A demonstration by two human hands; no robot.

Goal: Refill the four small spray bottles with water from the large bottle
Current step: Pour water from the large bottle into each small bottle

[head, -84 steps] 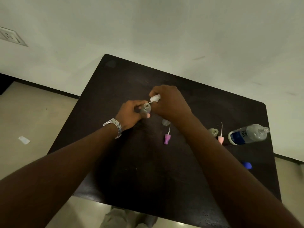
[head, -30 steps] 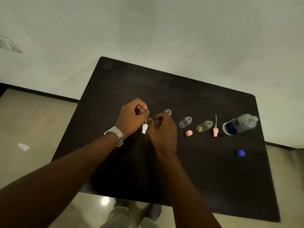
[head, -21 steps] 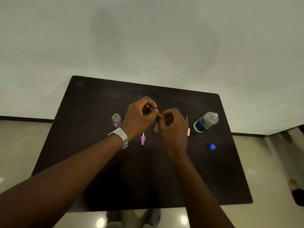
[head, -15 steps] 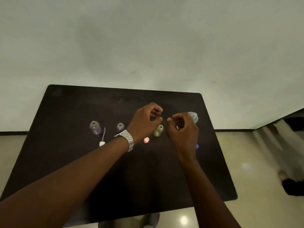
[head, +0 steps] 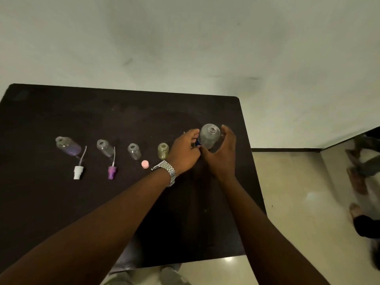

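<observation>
1. The left hand and the right hand were cupped around the large water bottle, one on each side, with their thumbs meeting in front of it.
2. The right hand's fingers curved open beside the bottle's shoulder; whether they pressed on the plastic could not be told. The left hand's fingers lay against the blue-labelled side, and a firm grip there could not be told either.
3. The large water bottle stood upright near the right end of the dark bench, its neck open and uncapped.
4. A metal-link wristwatch sat on the left wrist.
5. Just left of the left hand stood a yellowish small bottle, open at the top.
6. Further left came a clear small bottle, and in front of it, a pink cap lay on the bench.
7. Next in the row was another clear small bottle, with a purple spray head and its dip tube lying beside it.
8. Farthest left stood a small bottle with a purple tint, also open, and near it lay a white spray head with its tube.
9. A pale wall rose behind the bench, and a tiled floor showed to the right.
</observation>
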